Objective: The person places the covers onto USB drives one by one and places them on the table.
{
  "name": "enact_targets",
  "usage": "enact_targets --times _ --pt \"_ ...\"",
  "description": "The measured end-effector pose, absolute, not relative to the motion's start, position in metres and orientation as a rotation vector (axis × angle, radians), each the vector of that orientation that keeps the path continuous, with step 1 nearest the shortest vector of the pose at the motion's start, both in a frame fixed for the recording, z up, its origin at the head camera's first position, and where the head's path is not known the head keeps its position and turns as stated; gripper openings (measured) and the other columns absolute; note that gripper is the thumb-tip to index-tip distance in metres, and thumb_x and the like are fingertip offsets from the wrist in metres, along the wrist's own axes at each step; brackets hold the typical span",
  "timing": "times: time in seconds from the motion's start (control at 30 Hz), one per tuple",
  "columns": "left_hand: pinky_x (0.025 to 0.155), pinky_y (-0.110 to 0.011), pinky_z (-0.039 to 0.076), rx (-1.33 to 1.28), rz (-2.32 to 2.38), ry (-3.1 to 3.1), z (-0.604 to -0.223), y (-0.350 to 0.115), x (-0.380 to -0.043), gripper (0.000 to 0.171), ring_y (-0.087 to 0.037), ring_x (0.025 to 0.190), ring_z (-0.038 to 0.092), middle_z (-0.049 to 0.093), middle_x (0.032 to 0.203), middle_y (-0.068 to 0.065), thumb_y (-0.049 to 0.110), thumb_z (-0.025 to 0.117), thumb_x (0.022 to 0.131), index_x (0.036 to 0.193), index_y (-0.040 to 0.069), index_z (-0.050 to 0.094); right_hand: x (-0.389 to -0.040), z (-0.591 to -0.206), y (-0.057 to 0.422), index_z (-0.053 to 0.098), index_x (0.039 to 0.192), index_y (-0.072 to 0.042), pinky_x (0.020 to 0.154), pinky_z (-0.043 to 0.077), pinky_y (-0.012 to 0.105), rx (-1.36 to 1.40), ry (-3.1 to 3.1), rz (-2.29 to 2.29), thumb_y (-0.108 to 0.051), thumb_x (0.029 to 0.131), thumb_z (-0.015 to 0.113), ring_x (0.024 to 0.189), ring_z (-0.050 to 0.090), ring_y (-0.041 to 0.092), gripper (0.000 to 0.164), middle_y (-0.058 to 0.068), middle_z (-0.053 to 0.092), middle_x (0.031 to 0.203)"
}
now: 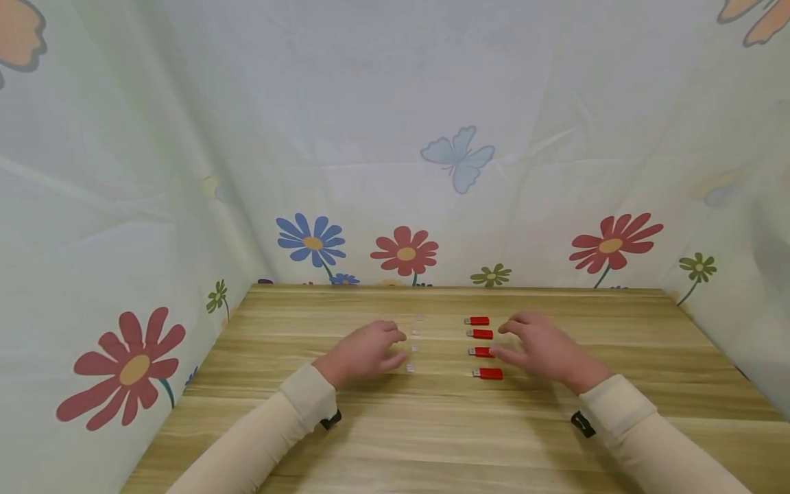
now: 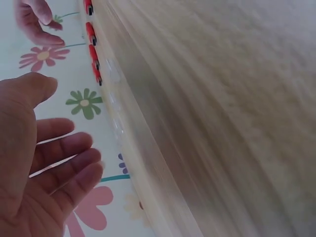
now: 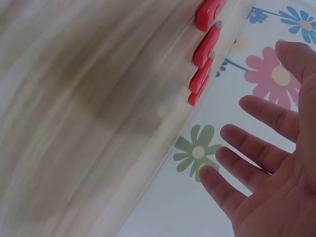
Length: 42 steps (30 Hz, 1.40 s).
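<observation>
Several red USB sticks (image 1: 490,374) lie in a column on the wooden table, metal plugs pointing left. To their left is a matching column of small clear plastic pieces (image 1: 410,368), faint against the wood. My left hand (image 1: 367,353) hovers beside the clear pieces, its fingers relaxed and nothing in its palm, as the left wrist view confirms. On the other side my right hand (image 1: 546,350) is above the table at the right ends of the USB sticks, thumb overlapping one of them in the head view. Its fingers (image 3: 256,118) are spread and loosely bent, holding nothing.
The table (image 1: 395,439) has a light wood grain. A white curtain (image 1: 345,137) printed with flowers and butterflies encloses it at the back and both sides. Dark straps (image 1: 582,424) show under both cream sleeves.
</observation>
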<state>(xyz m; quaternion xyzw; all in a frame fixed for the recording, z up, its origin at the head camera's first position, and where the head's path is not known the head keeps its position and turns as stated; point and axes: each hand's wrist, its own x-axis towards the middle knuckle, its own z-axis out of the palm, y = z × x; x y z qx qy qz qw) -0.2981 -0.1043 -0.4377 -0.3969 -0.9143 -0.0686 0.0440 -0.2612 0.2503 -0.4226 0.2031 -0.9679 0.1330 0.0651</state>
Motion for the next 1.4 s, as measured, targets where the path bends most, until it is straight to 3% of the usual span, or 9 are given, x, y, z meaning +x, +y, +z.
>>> enact_targets --times 0.37,0.57,0.9,1.17,1.4 --pt "0.095 -0.03 0.057 -1.34 -0.257 -2.867 -0.444 -0.096 -0.297 0.036 -0.011 0.095 0.065 0.07 0.113 -0.002 0.036 0.065 0.1 0.125 0.009 0.07 -0.263 -0.426 0.237 0.075 0.112 -0.014 0.097 0.056 0.049 0.72 -3.0 0.44 -0.048 0.086 0.08 0.11 0.061 0.026 0.043 0.007 0.067 0.118" --pt "0.09 -0.028 0.057 -1.343 -0.191 -2.853 -0.445 -0.09 -0.297 0.03 -0.01 0.089 0.062 0.07 0.107 0.0 0.033 0.066 0.099 0.119 0.01 0.073 -0.264 -0.427 0.229 0.075 0.11 -0.018 0.087 0.057 0.038 0.728 -3.099 0.477 -0.043 0.085 0.082 0.095 0.061 0.017 0.036 -0.002 0.067 0.107" --pt "0.079 -0.023 0.053 -1.34 -0.119 -2.882 -0.442 -0.078 -0.295 0.022 -0.009 0.079 0.054 0.065 0.097 0.003 0.029 0.07 0.097 0.11 0.012 0.074 -0.263 -0.43 0.223 0.075 0.1 -0.015 0.069 0.049 0.024 0.842 -3.087 0.462 -0.03 0.083 0.086 0.078 0.053 0.009 0.025 -0.007 0.065 0.092" --pt "0.071 -0.022 0.048 -1.308 -0.113 -2.926 -0.442 -0.073 -0.296 0.021 -0.01 0.074 0.051 0.06 0.09 0.004 0.028 0.072 0.095 0.108 0.011 0.074 -0.26 -0.428 0.22 0.075 0.096 -0.014 0.07 0.05 0.025 0.932 -3.063 0.452 -0.021 0.083 0.086 0.077 0.054 0.01 0.019 -0.006 0.066 0.09" --pt "0.072 -0.021 0.051 -1.322 -0.093 -2.926 -0.438 -0.071 -0.295 0.015 -0.009 0.072 0.051 0.061 0.088 0.004 0.025 0.072 0.095 0.1 0.011 0.074 -0.263 -0.433 0.22 0.074 0.091 -0.014 0.069 0.051 0.025 1.007 -3.036 0.421 -0.016 0.083 0.085 0.075 0.051 0.007 0.013 -0.007 0.064 0.087"
